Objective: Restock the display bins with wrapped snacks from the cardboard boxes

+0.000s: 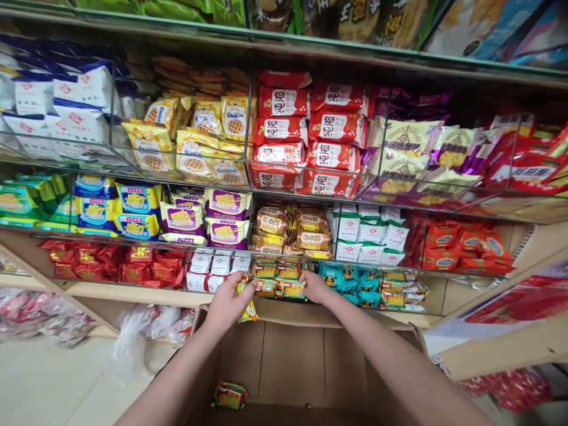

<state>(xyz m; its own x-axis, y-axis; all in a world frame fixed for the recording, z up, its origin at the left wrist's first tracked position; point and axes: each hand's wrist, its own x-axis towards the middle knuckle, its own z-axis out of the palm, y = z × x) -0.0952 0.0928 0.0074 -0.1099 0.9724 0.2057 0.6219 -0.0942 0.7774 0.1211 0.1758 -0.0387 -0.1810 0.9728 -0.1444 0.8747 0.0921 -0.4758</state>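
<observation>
My left hand (231, 299) is closed on a small yellow packet (248, 309) that hangs over the far edge of a cardboard box (293, 361). To its right, my right hand (316, 287) touches the end of an orange-and-green packet (290, 288) in the bottom shelf row; its fingertips are close together, and whether they grip the packet is unclear. Similar packets (265, 270) are stacked between the hands. Inside the box, one yellow-and-red packet (229, 394) lies at the lower left.
Glass-fronted shelves hold rows of snacks: white packets (218, 263) left of my hands, teal packets (350, 278) right, red packets (153, 266) farther left. Plastic bags (133, 337) lie low on the left. A glass shelf edge (213, 177) runs above.
</observation>
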